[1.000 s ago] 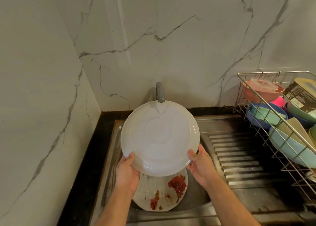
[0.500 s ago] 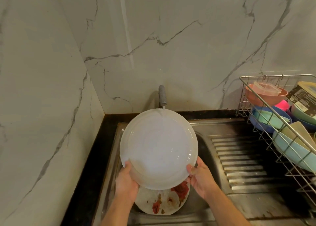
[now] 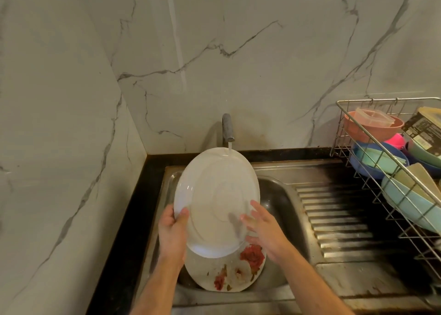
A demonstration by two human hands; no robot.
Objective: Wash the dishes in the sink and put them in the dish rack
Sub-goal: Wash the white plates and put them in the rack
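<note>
While the white plate [image 3: 216, 201] stands tilted on edge over the sink [image 3: 281, 195], its top rim under the tap [image 3: 228, 128] stream, my left hand [image 3: 172, 233] pinches its lower left rim. My right hand [image 3: 265, 228] lies flat and open-fingered against its face. I judge the dish rack [image 3: 372, 169] lies well to the right, nearer that right hand

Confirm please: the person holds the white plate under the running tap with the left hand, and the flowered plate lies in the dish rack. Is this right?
Not quite. The head view shows the flowered plate lying in the sink, under the white plate, not in the dish rack. The rest holds: the left hand grips the white plate under the running tap.
</note>
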